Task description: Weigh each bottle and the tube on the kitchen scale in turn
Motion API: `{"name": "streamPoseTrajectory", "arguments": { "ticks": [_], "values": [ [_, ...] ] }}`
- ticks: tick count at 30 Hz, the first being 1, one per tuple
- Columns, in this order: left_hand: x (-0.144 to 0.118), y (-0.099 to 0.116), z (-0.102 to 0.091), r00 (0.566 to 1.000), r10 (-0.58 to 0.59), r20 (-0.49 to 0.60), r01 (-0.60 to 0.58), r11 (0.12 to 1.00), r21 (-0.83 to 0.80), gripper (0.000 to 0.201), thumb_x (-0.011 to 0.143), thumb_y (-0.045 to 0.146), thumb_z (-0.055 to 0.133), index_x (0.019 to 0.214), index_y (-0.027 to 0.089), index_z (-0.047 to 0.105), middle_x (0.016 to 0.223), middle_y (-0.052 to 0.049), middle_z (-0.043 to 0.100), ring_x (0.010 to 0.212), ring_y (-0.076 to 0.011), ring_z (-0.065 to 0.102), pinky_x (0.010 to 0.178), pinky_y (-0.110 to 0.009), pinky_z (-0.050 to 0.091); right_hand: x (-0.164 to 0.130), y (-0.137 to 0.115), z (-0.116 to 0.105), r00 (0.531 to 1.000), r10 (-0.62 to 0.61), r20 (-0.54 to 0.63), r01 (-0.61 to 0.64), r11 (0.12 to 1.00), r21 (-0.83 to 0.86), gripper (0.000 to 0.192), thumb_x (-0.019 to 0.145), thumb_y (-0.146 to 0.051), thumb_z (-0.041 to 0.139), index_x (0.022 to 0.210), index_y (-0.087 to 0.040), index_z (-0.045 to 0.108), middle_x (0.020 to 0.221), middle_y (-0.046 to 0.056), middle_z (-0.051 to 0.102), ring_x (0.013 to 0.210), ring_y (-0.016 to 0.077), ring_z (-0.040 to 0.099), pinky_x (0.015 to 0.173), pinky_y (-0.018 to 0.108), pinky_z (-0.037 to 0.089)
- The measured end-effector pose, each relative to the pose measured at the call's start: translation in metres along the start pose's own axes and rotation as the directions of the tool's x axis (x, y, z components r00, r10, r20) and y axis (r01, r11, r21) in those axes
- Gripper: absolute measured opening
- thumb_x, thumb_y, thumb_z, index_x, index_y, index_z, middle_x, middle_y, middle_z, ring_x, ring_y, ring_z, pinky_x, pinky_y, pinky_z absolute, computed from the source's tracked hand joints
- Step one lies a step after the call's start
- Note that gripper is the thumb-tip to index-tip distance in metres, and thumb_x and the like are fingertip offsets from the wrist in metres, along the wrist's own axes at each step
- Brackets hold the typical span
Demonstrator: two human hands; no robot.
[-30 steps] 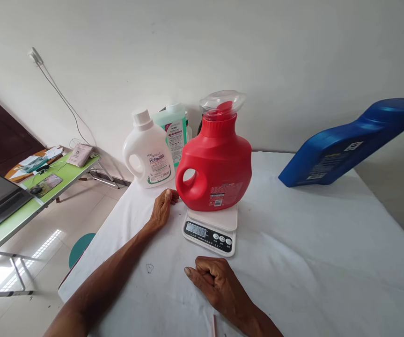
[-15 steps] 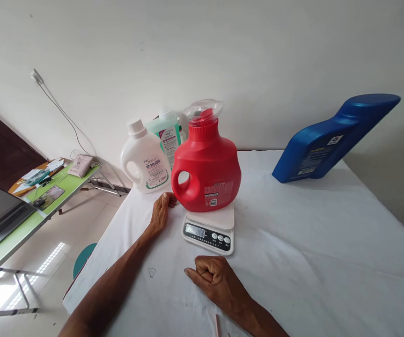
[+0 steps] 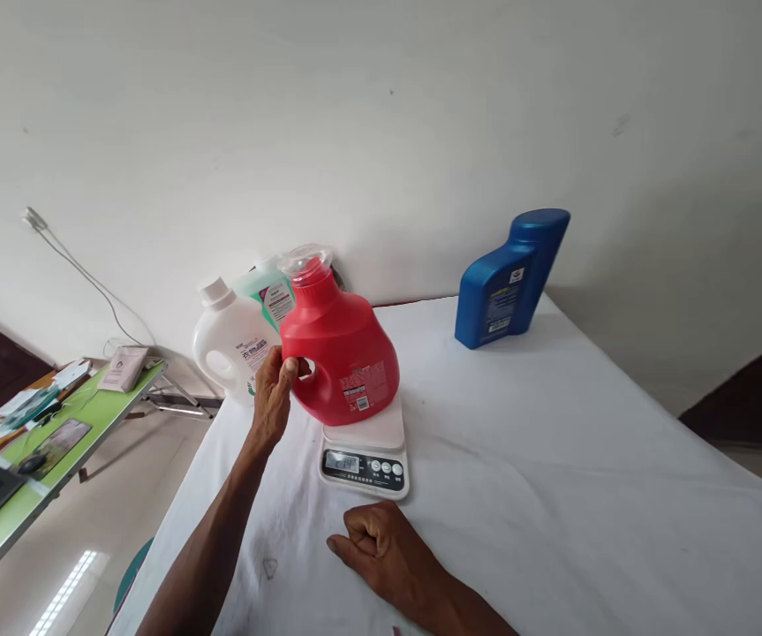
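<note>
A red detergent bottle (image 3: 337, 353) tilts a little to the left on the white kitchen scale (image 3: 364, 442), with a clear plastic cap piece on its neck. My left hand (image 3: 275, 393) is closed around the bottle's handle, its fingertips passing through the handle hole. Lit digits show on the scale's display, too small to read surely. Just in front of the scale, my right hand (image 3: 377, 548) rests on the white cloth, curled into a loose fist with the thumb out and nothing visible in it.
Behind the red bottle stand a white detergent bottle (image 3: 231, 331) and a green-tinted bottle (image 3: 267, 287). A blue bottle (image 3: 503, 287) stands at the table's back right. To the left is a green desk (image 3: 82, 428) with a laptop and papers. A wall rises behind.
My left hand has moved up from the cloth and taken the red bottle's handle. The bottle has gone from upright to slightly tilted. The view has shifted; my right hand keeps its fist.
</note>
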State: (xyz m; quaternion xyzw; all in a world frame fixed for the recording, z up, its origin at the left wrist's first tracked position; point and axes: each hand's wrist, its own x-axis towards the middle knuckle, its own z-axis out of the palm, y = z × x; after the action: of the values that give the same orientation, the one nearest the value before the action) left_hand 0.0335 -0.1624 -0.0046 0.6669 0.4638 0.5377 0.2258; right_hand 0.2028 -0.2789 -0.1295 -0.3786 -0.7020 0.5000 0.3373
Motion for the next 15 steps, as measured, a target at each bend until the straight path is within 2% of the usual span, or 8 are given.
{"name": "streamPoseTrajectory", "arguments": {
  "ticks": [3,6,8,11,15],
  "values": [
    [0.017,0.004,0.008,0.991,-0.135,0.021,0.136,0.988,-0.077,0.053,0.08,0.067,0.074,0.07,0.018,0.055,0.062,0.002,0.054,0.06,-0.0123,0.049,0.061,-0.026,0.04,0.001,-0.002,0.0,1.0,-0.003,-0.008,0.003,1.0,0.027,0.056,0.08,-0.009,0.066,0.059,-0.022,0.016,0.057,-0.008,0.015,0.057,0.0089,0.017,0.052,0.029,0.014],
    [0.024,0.005,0.016,0.965,-0.261,0.028,0.261,0.943,-0.208,0.059,0.064,0.058,0.087,0.061,0.021,0.042,0.051,0.008,0.036,0.049,-0.0067,0.032,0.051,-0.024,0.03,0.002,-0.003,-0.001,1.0,0.026,-0.014,-0.026,0.999,0.03,0.057,0.078,-0.007,0.067,0.057,-0.021,0.016,0.056,-0.009,0.014,0.056,0.0084,0.016,0.052,0.029,0.014],
    [0.025,0.008,0.023,0.955,-0.294,-0.028,0.277,0.926,-0.258,0.059,0.06,0.053,0.089,0.06,0.021,0.039,0.051,0.009,0.031,0.048,-0.0052,0.026,0.049,-0.024,0.026,0.002,-0.003,-0.001,0.999,0.036,-0.01,-0.035,0.999,0.041,0.059,0.078,-0.008,0.069,0.057,-0.021,0.016,0.056,-0.009,0.014,0.055,0.0081,0.016,0.051,0.029,0.014],
    [0.028,0.019,0.034,0.948,-0.293,-0.126,0.255,0.933,-0.256,0.055,0.057,0.048,0.09,0.058,0.02,0.043,0.051,0.008,0.032,0.048,-0.0051,0.027,0.048,-0.024,0.026,0.003,-0.002,-0.001,0.999,0.038,-0.01,-0.038,0.997,0.066,0.058,0.078,-0.01,0.07,0.056,-0.022,0.017,0.054,-0.009,0.016,0.055,0.0079,0.018,0.051,0.028,0.015],
    [0.051,0.035,0.054,0.941,-0.268,-0.209,0.213,0.944,-0.25,0.057,0.058,0.056,0.09,0.057,0.021,0.045,0.051,0.007,0.033,0.049,-0.0066,0.029,0.047,-0.025,0.028,0.003,-0.001,-0.002,0.999,0.035,-0.014,-0.034,0.996,0.077,0.057,0.078,-0.01,0.068,0.056,-0.022,0.017,0.054,-0.009,0.018,0.054,0.0081,0.02,0.051,0.027,0.016]
  ]
}}
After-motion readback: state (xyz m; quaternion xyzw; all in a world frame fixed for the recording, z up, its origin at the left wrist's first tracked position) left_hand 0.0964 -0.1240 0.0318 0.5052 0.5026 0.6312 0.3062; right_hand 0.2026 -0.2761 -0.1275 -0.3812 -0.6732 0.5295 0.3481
